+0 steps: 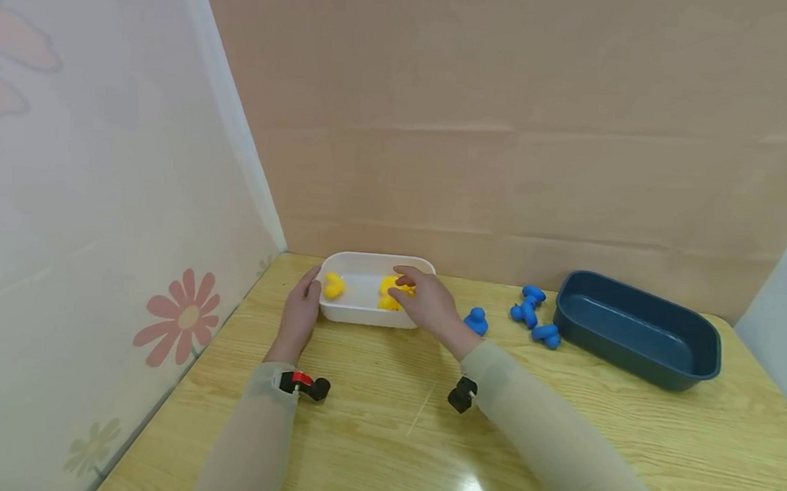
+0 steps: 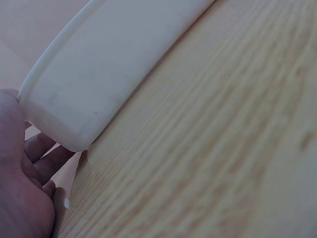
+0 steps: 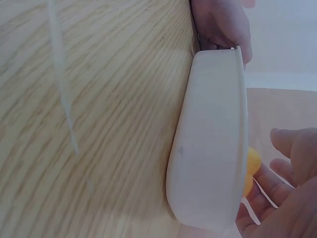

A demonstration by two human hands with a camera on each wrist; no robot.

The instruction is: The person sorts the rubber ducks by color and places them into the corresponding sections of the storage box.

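Observation:
A white plastic tub with a raised rim stands on the table. My left hand holds it by the left end, thumb near the rim and fingers against the outer wall. One small yellow knobbed piece lies inside at the left, and several more yellow pieces are bunched at the right. Over that right end reaches my right hand, fingers down beside the yellow pieces. In the right wrist view, the thumb stands well apart from the yellow piece, and the fingers spread behind it.
Right of the tub lies a blue knobbed piece. Farther right, several blue pieces sit by a dark blue tub. A brown paper sheet backs the wooden table; a flowered wall borders its left.

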